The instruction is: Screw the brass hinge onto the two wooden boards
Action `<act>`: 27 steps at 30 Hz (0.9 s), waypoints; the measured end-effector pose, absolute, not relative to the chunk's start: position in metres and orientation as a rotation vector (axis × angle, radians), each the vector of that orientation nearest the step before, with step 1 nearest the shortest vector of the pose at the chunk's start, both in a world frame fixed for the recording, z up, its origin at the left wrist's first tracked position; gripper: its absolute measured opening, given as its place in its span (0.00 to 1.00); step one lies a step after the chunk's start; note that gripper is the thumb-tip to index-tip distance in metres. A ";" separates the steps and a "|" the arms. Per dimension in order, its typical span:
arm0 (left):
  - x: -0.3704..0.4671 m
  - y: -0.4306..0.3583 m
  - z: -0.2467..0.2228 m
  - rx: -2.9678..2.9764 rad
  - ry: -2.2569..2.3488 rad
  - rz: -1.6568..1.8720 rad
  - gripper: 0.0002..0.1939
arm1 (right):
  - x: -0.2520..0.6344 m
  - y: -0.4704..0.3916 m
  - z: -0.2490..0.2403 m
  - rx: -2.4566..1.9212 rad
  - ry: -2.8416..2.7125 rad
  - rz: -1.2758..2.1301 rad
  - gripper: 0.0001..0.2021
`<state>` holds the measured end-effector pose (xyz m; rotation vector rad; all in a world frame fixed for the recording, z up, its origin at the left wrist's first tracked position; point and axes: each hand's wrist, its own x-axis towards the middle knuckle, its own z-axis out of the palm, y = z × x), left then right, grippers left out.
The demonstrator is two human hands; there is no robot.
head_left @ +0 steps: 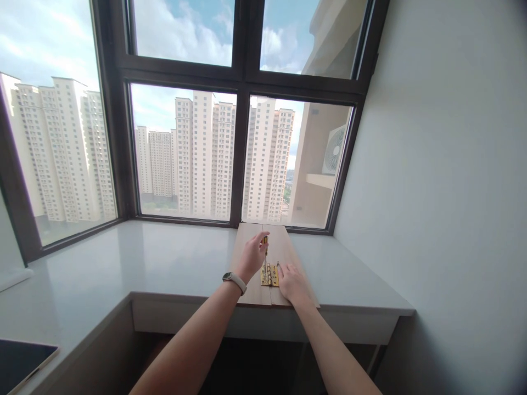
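Note:
My left hand (252, 257), with a watch at its wrist, is closed around the black-and-yellow handle of a screwdriver (265, 241). The screwdriver stands nearly upright, its shaft reaching down to the left leaf of a gold-coloured hinge (270, 276). That hinge lies opened out across the seam between two pale wooden boards (284, 244). Flat on the right-hand board rests my right hand (293, 282), fingers stretched out, the fingertips at the hinge's right edge. Whether the screwdriver's tip sits in a screw is too small to tell.
Both boards lie on a white windowsill counter (185, 258), reaching from its front edge to the dark window frame (239, 164). At the lower left is a dark-screened tablet-like device (24, 365). A white wall (432, 164) rises on the right.

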<state>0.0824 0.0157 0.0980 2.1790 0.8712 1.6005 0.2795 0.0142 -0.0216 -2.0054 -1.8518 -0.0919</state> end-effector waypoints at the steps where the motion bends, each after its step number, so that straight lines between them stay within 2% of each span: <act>1: 0.082 0.015 0.098 2.187 0.864 1.593 0.16 | 0.279 0.014 -0.022 -2.010 -1.850 -0.085 0.27; 9: 0.083 0.016 0.100 2.186 0.925 1.629 0.11 | 0.278 0.014 -0.021 -2.024 -1.831 -0.075 0.27; 15: 0.081 0.014 0.101 2.203 0.872 1.573 0.16 | 0.279 0.013 -0.020 -2.020 -1.850 -0.104 0.27; 23: 0.083 0.013 0.102 2.178 0.933 1.637 0.09 | 0.279 0.013 -0.020 -1.994 -1.855 -0.125 0.27; 27: 0.086 0.016 0.099 2.173 0.878 1.648 0.13 | 0.278 0.011 -0.018 -2.013 -1.848 -0.127 0.27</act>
